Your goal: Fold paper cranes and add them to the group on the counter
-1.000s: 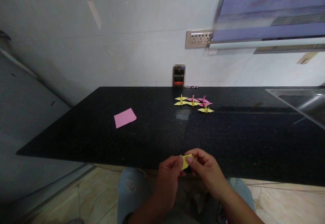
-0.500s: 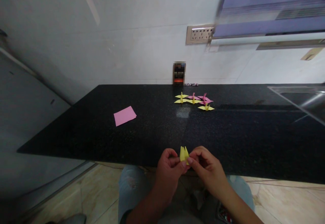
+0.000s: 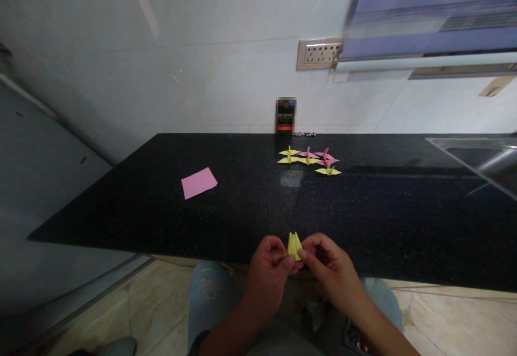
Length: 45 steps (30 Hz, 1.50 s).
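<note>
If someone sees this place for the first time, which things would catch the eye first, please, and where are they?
Probably the bright yellow folded paper first, held between the bare left hand and right hand at the near edge of the black stone-like counter. Next might come the small yellow and pink paper cranes, grouped towards the back, and the flat pink rectangular paper on the left.
</note>
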Each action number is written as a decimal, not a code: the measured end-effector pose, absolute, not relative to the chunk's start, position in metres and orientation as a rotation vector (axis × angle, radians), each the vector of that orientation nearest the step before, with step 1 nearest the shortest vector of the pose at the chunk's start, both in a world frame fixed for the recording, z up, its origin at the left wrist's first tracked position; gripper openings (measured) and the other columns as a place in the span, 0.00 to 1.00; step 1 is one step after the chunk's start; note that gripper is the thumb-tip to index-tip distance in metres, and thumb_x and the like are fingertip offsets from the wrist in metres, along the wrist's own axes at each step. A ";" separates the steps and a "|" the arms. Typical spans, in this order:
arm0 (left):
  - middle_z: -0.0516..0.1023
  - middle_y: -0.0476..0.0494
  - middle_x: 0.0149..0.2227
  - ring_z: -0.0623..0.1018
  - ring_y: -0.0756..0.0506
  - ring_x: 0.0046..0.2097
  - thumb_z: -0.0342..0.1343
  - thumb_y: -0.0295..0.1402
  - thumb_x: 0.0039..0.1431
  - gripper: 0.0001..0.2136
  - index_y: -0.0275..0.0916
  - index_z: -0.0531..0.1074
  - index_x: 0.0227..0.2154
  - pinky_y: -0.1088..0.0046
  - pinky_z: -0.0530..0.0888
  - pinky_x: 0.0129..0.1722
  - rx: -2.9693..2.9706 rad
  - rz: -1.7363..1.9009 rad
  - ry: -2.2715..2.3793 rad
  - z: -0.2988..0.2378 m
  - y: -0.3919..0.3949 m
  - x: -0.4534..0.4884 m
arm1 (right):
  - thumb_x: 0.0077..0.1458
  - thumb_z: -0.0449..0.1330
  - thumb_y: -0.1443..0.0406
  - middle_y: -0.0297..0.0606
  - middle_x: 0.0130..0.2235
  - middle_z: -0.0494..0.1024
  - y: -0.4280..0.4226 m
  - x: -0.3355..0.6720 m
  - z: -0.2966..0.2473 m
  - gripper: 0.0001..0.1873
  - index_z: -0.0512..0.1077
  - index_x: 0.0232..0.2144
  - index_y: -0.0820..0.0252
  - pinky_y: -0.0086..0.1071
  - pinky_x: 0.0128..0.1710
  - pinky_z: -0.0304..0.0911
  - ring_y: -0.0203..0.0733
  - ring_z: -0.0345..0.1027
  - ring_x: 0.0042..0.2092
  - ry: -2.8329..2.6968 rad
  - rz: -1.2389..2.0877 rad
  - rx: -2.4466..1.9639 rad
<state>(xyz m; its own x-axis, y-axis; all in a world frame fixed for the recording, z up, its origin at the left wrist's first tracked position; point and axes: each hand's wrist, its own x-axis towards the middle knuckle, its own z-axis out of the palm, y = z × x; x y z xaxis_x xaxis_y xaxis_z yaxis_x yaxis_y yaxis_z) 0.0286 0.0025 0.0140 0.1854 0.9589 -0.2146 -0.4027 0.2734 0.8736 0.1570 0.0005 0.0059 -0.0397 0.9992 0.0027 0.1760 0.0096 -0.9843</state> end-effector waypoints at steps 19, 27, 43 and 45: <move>0.73 0.53 0.19 0.74 0.51 0.25 0.55 0.27 0.47 0.10 0.38 0.57 0.26 0.78 0.67 0.27 0.850 1.071 0.903 0.009 0.005 0.025 | 0.48 0.57 0.65 0.34 0.30 0.63 0.006 0.163 0.008 0.05 0.68 0.24 0.60 0.27 0.29 0.56 0.34 0.59 0.30 -1.485 1.129 -1.124; 0.76 0.46 0.23 0.75 0.50 0.25 0.57 0.28 0.46 0.11 0.35 0.60 0.32 0.77 0.69 0.26 0.836 0.947 0.955 0.016 0.005 0.023 | 0.47 0.59 0.60 0.28 0.20 0.64 0.007 0.167 0.006 0.10 0.66 0.26 0.62 0.23 0.20 0.53 0.29 0.55 0.22 -1.235 1.523 -1.166; 0.73 0.49 0.21 0.74 0.51 0.25 0.56 0.26 0.46 0.04 0.35 0.65 0.25 0.77 0.68 0.27 0.877 0.926 0.784 0.028 0.005 0.018 | 0.48 0.58 0.68 0.32 0.29 0.65 0.005 0.170 0.001 0.02 0.69 0.28 0.57 0.25 0.25 0.60 0.30 0.63 0.26 -1.295 1.543 -0.787; 0.73 0.49 0.20 0.74 0.51 0.25 0.56 0.26 0.45 0.05 0.35 0.65 0.24 0.77 0.68 0.26 0.865 0.934 0.780 0.026 0.004 0.018 | 0.47 0.57 0.69 0.32 0.29 0.65 0.006 0.171 0.004 0.02 0.69 0.26 0.58 0.26 0.25 0.61 0.32 0.62 0.28 -1.362 1.486 -0.791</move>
<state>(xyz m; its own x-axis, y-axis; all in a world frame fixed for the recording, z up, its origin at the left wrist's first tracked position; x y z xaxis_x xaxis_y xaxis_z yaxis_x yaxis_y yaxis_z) 0.0181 0.0044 0.0260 0.3878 0.9027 -0.1867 -0.3444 0.3297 0.8790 0.1712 0.0063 0.0036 -0.3518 0.9270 0.1298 -0.2102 0.0569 -0.9760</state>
